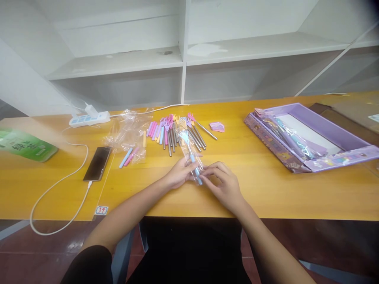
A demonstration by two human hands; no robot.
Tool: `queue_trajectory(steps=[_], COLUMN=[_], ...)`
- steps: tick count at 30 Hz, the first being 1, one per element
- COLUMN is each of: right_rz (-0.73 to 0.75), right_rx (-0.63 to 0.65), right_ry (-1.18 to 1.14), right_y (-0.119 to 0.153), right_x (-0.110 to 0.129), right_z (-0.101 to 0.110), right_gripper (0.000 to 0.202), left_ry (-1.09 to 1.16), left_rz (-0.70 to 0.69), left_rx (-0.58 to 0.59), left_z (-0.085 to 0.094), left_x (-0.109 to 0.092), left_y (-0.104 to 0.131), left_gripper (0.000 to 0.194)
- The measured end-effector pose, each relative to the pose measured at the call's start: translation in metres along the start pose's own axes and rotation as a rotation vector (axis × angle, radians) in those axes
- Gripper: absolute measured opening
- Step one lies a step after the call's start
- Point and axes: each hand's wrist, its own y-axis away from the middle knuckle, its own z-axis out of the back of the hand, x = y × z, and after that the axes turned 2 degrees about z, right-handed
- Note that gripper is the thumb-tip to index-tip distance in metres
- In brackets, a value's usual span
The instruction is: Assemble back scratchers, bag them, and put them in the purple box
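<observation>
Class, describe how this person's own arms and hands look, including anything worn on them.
The left hand and right hand have no gloves, and no watch or bracelet shows on either wrist. A plain black sleeve ends near the left elbow, leaving that forearm uncovered. The right forearm is uncovered too; its sleeve cannot be made out.

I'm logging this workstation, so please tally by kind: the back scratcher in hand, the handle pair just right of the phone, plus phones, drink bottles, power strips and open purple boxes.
Bagged back scratcher: 1
Blue handle: 1
Pink handle: 1
Phone: 1
Green tea bottle: 1
Power strip: 1
Open purple box: 1
Total: 7
</observation>
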Motion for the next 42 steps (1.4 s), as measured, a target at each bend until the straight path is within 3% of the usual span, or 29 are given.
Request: queue_trajectory(steps=[11, 17, 23, 42], right_rz=[-0.029, 0.042, 0.000, -0.015], right_rx=[0.068, 0.091, 0.012, 0.001], right_ry=[-0.041, -0.065, -0.045, -0.056], right_y=[0.0001, -0.0004, -0.0005, 0.0006], right_x=[-0.0038, -0.0019, 0.0001, -0.0055], right_z=[0.0044, 0.0065, 0.0039, 0.0008], right_gripper=[0.011, 0.003, 0.003, 0.005], left_ry=[-0.006, -0.043, -0.053, -0.031], left_rz=[0.004, 0.024, 0.026, 0.078], left_rx=[0.000, 0.024, 0.025, 0.046], left_z=[-0.0006, 0.0019, 0.0029, 0.0030], left_x=[0.0002, 0.0007, -0.0002, -0.0042], left_y=[0.0004, 0.0004, 0.0005, 0.0016], left_gripper=[0.066, 0.067, 0.066, 0.069])
